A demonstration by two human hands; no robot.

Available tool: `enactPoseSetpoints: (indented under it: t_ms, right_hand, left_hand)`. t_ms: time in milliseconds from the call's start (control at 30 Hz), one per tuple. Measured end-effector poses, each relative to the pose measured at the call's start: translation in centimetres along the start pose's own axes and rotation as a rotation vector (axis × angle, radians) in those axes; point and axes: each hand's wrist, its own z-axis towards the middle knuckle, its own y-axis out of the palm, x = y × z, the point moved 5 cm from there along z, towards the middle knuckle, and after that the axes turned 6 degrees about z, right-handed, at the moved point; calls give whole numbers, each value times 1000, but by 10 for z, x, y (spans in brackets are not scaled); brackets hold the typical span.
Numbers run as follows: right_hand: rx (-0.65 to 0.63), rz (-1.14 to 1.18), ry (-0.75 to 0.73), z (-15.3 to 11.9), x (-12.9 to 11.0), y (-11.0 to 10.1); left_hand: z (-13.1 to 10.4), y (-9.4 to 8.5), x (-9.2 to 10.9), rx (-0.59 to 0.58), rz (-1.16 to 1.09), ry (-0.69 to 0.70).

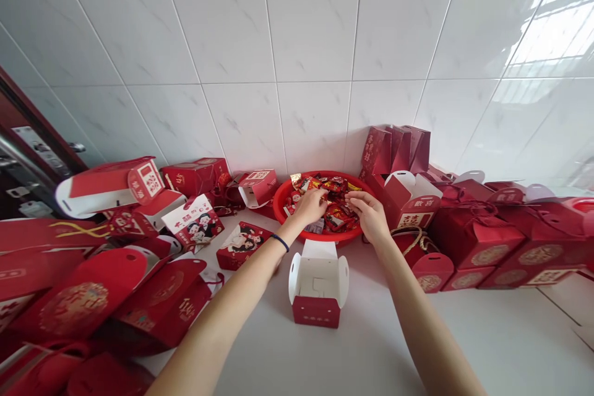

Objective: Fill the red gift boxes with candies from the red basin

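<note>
open box [316,314] sits nearest, upright on the white tabletop [278,356], between the two forearms. its mouth faces up, side flaps spread left and right, back flap pointing away toward the basin. floor visible inside; long axis hard to judge from this angle. left forearm passes nearer to it than the right one.

red basin [278,205] is just beyond the box, wider left to right than front to back in this view. wrapped sweets [338,218] lie in it at mixed angles, no common long axis.

key relation: sweets are right below the left hand's [310,207] fingertips, which reach in near the middle of the pile. for the right hand [372,218], at the basin's right side, they lie inward, to the left of the fingertips. left looks like the nearer hand to the middle of the pile.

left fingers: bunched, angled down. can't tell if they pinch a wrapper. right fingers: bent, fingertips close to the thumb, grip on anything can't be confirmed.

printed box [241,246] is left of the left forearm, lying closed. white-lined box [411,195] stands open, right of the right hand. tiled wall [310,18] is behind everything.
</note>
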Motion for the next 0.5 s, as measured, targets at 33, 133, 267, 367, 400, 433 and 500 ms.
enactPoseSetpoints:
  t_ms: [33,133,267,367,400,433,500]
  right_hand:
    - [1,-2,-2,0,0,0]
    - [3,-11,-6,0,0,0]
    - [3,-20,-4,0,0,0]
    - [5,-23,0,1,0,0]
    - [5,-24,1,1,1,-1]
    - [6,-24,1,2,1,-1]
    - [7,-22,3,3,2,-1]
  left_hand:
    - [2,-2,-5,22,6,-35]
    - [10,-6,-19,37,16,-119]
    - [18,-6,-30,34,-10,-170]
    - [21,-6,-30,25,-72,-193]
    - [20,-6,-29,20,-105,-192]
    - [20,-7,-27,19,-144,-183]
    - [17,-12,-19,38,-243,-140]
